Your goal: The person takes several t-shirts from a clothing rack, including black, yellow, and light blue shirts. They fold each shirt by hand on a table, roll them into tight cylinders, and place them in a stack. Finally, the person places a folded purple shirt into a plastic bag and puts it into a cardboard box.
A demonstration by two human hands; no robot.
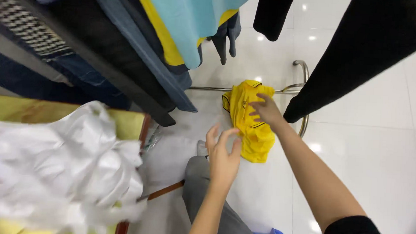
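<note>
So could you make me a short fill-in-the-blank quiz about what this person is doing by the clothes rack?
1. The right hand grips a bunched ____ garment.
2. The left hand is open, holding ____.
3. The crumpled heap at the left is ____.
4. The floor is glossy and ____.

Missing words: yellow; nothing; white; white

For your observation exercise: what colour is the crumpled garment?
Yellow with thin dark trim, seen in the head view.

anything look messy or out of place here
The yellow garment is bunched up in the right hand rather than hung like the clothes on the rack. A crumpled white heap sprawls over the yellow surface at left. Nothing looks spilled or damaged.
</note>
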